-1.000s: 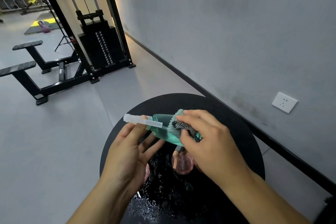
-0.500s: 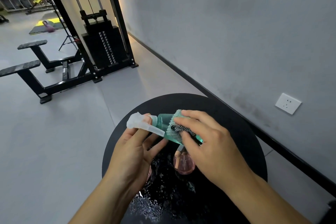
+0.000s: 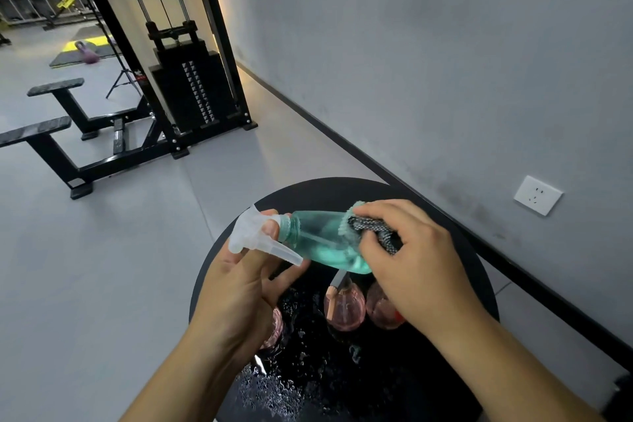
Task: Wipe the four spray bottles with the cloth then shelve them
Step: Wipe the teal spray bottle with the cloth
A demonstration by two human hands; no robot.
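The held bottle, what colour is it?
Translucent teal bottle, with a clear spray head; head view.

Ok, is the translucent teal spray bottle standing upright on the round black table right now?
No, the translucent teal spray bottle is held on its side above the round black table, between the left hand and right hand.

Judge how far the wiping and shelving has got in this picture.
Done: nothing looks shelved. In hand: the left hand holds the teal spray bottle by its neck while the right hand rubs the cloth on it. Left: three pink bottles on the wet black table, then shelving all four.
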